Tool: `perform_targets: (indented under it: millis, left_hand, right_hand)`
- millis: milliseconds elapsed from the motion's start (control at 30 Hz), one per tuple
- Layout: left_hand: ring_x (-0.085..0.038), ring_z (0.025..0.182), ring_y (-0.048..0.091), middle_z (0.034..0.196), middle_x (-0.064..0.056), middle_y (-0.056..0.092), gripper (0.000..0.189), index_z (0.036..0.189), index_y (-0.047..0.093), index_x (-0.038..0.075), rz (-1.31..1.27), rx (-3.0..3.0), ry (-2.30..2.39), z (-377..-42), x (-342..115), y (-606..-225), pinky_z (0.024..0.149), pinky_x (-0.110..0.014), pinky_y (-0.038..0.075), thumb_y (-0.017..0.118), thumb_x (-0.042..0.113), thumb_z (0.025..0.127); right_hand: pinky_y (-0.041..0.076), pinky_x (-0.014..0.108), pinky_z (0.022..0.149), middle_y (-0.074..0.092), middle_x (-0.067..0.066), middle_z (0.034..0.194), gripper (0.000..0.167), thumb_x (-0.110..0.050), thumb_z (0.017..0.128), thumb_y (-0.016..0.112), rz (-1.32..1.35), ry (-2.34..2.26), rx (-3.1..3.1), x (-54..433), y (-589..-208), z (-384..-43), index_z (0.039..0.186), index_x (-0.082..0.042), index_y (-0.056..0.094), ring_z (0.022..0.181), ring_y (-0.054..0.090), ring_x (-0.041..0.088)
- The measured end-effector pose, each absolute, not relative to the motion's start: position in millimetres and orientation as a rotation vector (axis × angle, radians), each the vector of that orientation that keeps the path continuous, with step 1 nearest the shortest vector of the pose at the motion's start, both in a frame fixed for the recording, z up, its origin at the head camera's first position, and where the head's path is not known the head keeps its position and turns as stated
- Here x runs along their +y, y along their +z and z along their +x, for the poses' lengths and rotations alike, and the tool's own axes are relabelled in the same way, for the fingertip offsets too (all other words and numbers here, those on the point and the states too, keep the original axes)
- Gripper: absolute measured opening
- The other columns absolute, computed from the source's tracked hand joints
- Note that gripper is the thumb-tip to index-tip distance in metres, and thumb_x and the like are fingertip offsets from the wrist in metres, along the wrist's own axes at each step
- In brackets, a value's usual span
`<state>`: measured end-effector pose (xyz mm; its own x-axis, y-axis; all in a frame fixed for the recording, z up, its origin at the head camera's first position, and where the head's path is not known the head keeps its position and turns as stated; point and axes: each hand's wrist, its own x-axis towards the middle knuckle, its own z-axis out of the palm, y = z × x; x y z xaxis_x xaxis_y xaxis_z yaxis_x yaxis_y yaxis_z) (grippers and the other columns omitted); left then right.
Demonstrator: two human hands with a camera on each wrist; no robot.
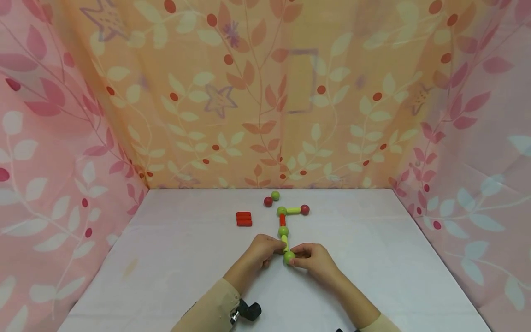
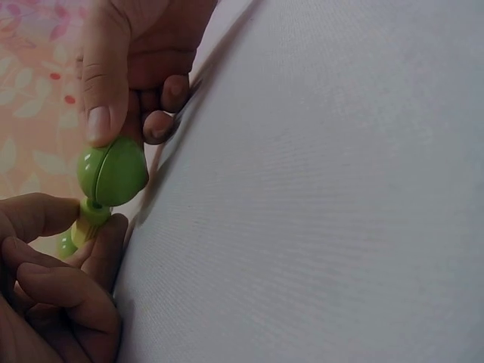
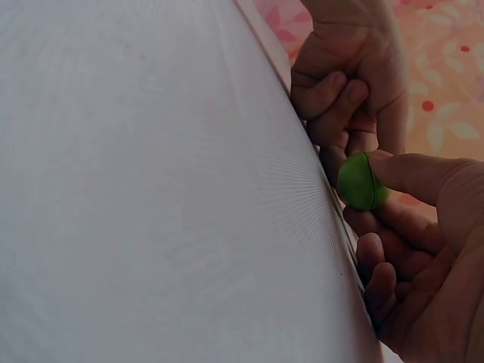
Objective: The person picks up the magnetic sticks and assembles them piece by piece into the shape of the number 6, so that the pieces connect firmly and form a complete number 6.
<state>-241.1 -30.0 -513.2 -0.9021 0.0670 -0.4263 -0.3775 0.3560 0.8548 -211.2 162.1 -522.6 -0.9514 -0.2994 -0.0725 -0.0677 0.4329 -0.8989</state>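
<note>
Glossy green, the nearmost ball (image 1: pixel 289 257) lies just left of the right hand (image 1: pixel 315 259), pinched between its thumb and fingers, at the end of the yellow-green rod (image 1: pixel 285 241) closest to the table's (image 1: pixel 166 258) near edge. The left hand (image 1: pixel 263 248), farther from the ball, pinches the rod from its left side. The rod's long axis runs from far edge toward near edge, slanting slightly rightward, its near end touching the ball

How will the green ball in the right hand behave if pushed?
The green ball looks stiff, showing no visible dent where the right hand pinches it. Its glossy highlights suggest it may be slippery. Being round, it could roll on the table if released unattached.
</note>
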Motion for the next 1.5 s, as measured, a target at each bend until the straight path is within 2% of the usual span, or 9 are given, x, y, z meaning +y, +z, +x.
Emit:
perform_targets:
  millis: [167, 300, 667, 1000, 1367, 1500]
  left_hand:
    - [-0.010, 0.034, 0.026, 0.063, -0.001, 0.061, 0.021, 0.072, 0.071, 0.012, -0.246, 2.237, 1.587, -239.1, -29.0, -512.0, 0.033, -0.023, 0.022, 0.072, 0.033, 0.075]
    - [-0.010, 0.035, 0.026, 0.069, -0.002, 0.066, 0.021, 0.071, 0.071, 0.013, -0.248, 2.249, 1.581, -238.8, -28.7, -511.7, 0.033, -0.023, 0.021, 0.072, 0.033, 0.074]
    - [-0.012, 0.035, 0.025, 0.068, -0.002, 0.064, 0.023, 0.071, 0.070, 0.012, -0.262, 2.261, 1.573, -238.7, -30.2, -511.3, 0.034, -0.024, 0.021, 0.073, 0.035, 0.073]
    - [-0.013, 0.035, 0.025, 0.069, 0.000, 0.064, 0.024, 0.073, 0.071, 0.014, -0.255, 2.268, 1.581, -239.0, -34.2, -513.5, 0.034, -0.024, 0.021, 0.074, 0.038, 0.072]
    - [-0.012, 0.035, 0.027, 0.072, 0.001, 0.065, 0.027, 0.076, 0.070, 0.013, -0.315, 2.245, 1.594, -238.0, -36.9, -514.6, 0.034, -0.024, 0.023, 0.077, 0.039, 0.069]
    - [-0.012, 0.035, 0.028, 0.072, 0.000, 0.064, 0.026, 0.076, 0.070, 0.013, -0.307, 2.243, 1.587, -237.1, -37.8, -514.4, 0.034, -0.023, 0.023, 0.076, 0.038, 0.070]
  right_hand:
    - [0.047, 0.027, 0.073, 0.068, -0.005, 0.091, 0.033, -0.034, 0.072, 0.077, -0.327, -1.521, 2.498, 160.4, -522.5, -209.6, 0.099, -0.017, 0.068, 0.085, 0.062, 0.012]
    - [0.047, 0.027, 0.073, 0.068, -0.004, 0.091, 0.033, -0.035, 0.071, 0.077, -0.324, -1.533, 2.508, 158.1, -523.7, -209.3, 0.098, -0.016, 0.068, 0.085, 0.062, 0.012]
    - [0.048, 0.030, 0.074, 0.068, -0.006, 0.087, 0.030, -0.036, 0.071, 0.076, -0.270, -1.521, 2.576, 147.4, -519.1, -204.2, 0.094, -0.017, 0.068, 0.084, 0.062, 0.010]
    - [0.048, 0.031, 0.074, 0.067, -0.005, 0.090, 0.033, -0.036, 0.074, 0.075, -0.251, -1.493, 2.563, 142.9, -514.7, -202.3, 0.097, -0.015, 0.067, 0.084, 0.061, 0.010]
    - [0.047, 0.032, 0.075, 0.068, -0.004, 0.091, 0.036, -0.037, 0.075, 0.073, -0.354, -1.385, 2.473, 151.8, -510.2, -214.8, 0.102, -0.014, 0.067, 0.086, 0.060, 0.010]
    - [0.047, 0.032, 0.070, 0.067, -0.005, 0.090, 0.033, -0.039, 0.077, 0.071, -0.306, -1.376, 2.452, 149.5, -509.4, -218.3, 0.100, -0.016, 0.068, 0.083, 0.058, 0.014]
